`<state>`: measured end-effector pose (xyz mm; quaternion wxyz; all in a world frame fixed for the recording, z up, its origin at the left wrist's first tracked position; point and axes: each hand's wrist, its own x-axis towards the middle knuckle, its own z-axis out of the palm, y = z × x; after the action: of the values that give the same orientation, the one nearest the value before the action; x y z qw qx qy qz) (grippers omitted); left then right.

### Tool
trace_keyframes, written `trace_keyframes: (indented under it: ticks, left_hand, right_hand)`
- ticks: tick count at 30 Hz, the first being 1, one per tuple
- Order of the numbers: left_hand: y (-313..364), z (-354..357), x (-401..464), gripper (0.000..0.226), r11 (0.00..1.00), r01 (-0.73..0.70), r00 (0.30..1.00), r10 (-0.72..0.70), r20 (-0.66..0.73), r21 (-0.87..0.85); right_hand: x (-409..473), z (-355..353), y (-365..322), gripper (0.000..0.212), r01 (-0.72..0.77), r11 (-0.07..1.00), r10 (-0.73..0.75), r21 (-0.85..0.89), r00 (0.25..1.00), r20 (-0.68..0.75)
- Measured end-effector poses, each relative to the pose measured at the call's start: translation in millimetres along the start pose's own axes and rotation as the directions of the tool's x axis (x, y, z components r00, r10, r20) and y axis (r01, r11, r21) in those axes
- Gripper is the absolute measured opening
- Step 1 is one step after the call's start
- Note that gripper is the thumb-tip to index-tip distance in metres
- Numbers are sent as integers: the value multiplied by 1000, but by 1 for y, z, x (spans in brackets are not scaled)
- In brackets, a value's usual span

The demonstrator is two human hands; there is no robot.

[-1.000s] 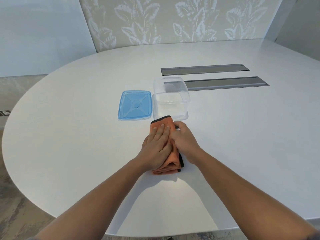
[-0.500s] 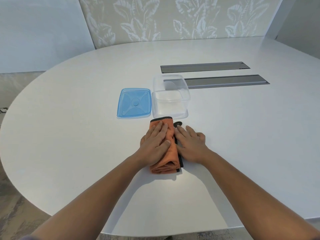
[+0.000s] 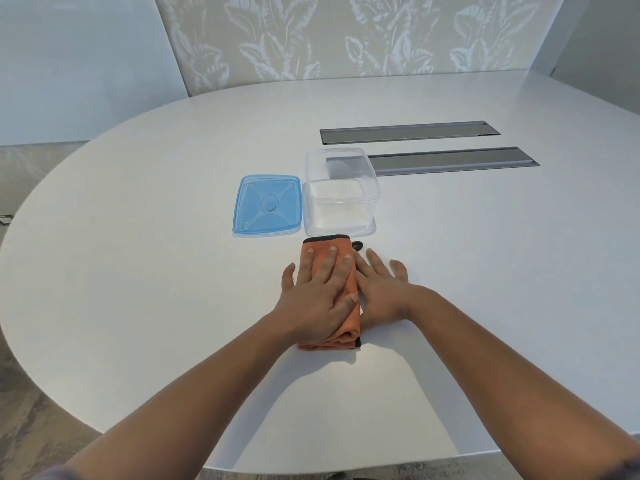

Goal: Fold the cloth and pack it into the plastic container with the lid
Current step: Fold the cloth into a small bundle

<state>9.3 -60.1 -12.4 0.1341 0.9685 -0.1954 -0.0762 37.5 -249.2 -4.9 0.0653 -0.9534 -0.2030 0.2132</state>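
An orange cloth [image 3: 349, 323] with a black edge lies folded into a narrow strip on the white table [image 3: 138, 271]. My left hand [image 3: 320, 296] lies flat on top of it, fingers spread. My right hand [image 3: 381, 289] rests flat on the table against the cloth's right side. Just beyond the cloth stands the clear plastic container [image 3: 341, 194], with nothing inside. Its blue lid [image 3: 267, 205] lies flat on the table to the container's left.
Two long grey slots [image 3: 450, 161] are set into the table behind and to the right of the container. A leaf-patterned wall panel [image 3: 346, 36] stands behind the table. The table's curved edge runs close to me.
My right hand has slid off the cloth to its right side and flattened on the table. My left hand stays pressed on the cloth.
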Motion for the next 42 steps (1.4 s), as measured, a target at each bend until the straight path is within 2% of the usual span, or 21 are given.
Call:
trace_keyframes:
  ticks: [3, 7, 8, 10, 11, 12, 13, 14, 15, 16, 17, 19, 21, 24, 26, 29, 32, 34, 37, 39, 42]
  left_hand:
    - [-1, -1, 3, 75, 999, 37, 999, -38, 21, 14]
    - [-1, 1, 5, 80, 995, 93, 995, -93, 24, -17]
    - [0, 2, 6, 83, 995, 102, 994, -101, 27, -19]
    - [3, 3, 7, 93, 994, 113, 993, -113, 34, 4]
    - [4, 3, 7, 98, 993, 120, 992, -121, 38, 21]
    - [6, 3, 7, 103, 991, 129, 991, -130, 41, 31]
    - [7, 3, 7, 108, 990, 136, 990, -138, 40, 36]
    - [9, 3, 7, 112, 989, 140, 989, -141, 34, 36]
    - [11, 4, 8, 116, 989, 142, 989, -143, 24, 34]
    - [12, 4, 8, 119, 989, 144, 989, -145, 12, 30]
    - [13, 4, 8, 123, 988, 152, 988, -152, -6, 26]
    - [15, 6, 7, 121, 982, 176, 983, -172, -61, 64]
    - [14, 6, 6, 117, 982, 163, 983, -154, -99, 95]
    - [16, 4, -1, 115, 994, 106, 990, -102, -96, 40]
    - [18, 4, -8, 106, 995, 76, 988, -65, -141, 71]
    - [20, 7, -18, 93, 986, 51, 977, -16, -211, 161]
    - [18, 9, -22, 91, 989, 44, 981, -16, -195, 138]
    - [18, 9, -21, 93, 995, 36, 985, -20, -171, 92]
    - [18, 10, -25, 107, 997, 47, 986, -38, -165, 53]
    - [23, 16, -33, 117, 996, 72, 974, -59, -218, 55]
    - [29, 29, -44, 120, 995, 79, 944, -56, -324, 56]
  right_hand:
    - [-3, -8, 2, 137, 27, 998, -29, 55, 999, 26]
    - [-12, -30, 9, 113, 70, 936, -96, 345, 994, 58]
    - [-15, -34, 10, 103, 74, 871, -116, 486, 992, 57]
    - [-18, -38, 9, 82, 97, 599, -140, 795, 990, -16]
    - [-17, -38, 6, 73, 102, 458, -86, 883, 994, -70]
    - [-16, -37, 1, 67, 104, 387, 22, 916, 992, -122]
    - [-13, -35, -5, 64, 104, 419, 149, 902, 972, -182]
    - [-9, -32, -12, 63, 98, 528, 245, 843, 933, -262]
    - [-5, -29, -20, 59, 104, 674, 256, 732, 896, -363]
    - [-2, -26, -29, 56, 125, 806, 184, 579, 876, -446]
    - [3, -23, -38, 55, 153, 886, 80, 438, 879, -470]
    - [12, -16, -49, 58, 159, 947, -44, 279, 925, -377]
    - [24, -9, -49, 66, 90, 956, -5, 279, 956, -294]
    - [30, -5, -39, 67, 10, 935, 105, 355, 947, -303]
    - [34, -4, -32, 66, -40, 914, 168, 403, 942, -289]
    - [38, 0, -28, 64, -77, 933, 194, 352, 931, -309]
    - [41, 4, -28, 62, -67, 938, 188, 341, 924, -334]
    - [43, 6, -26, 61, -73, 937, 195, 340, 920, -341]
    - [46, 5, -25, 59, -111, 935, 228, 337, 916, -330]
    - [49, 4, -25, 60, -141, 931, 255, 336, 911, -324]
    - [51, 6, -25, 63, -145, 934, 262, 327, 900, -348]
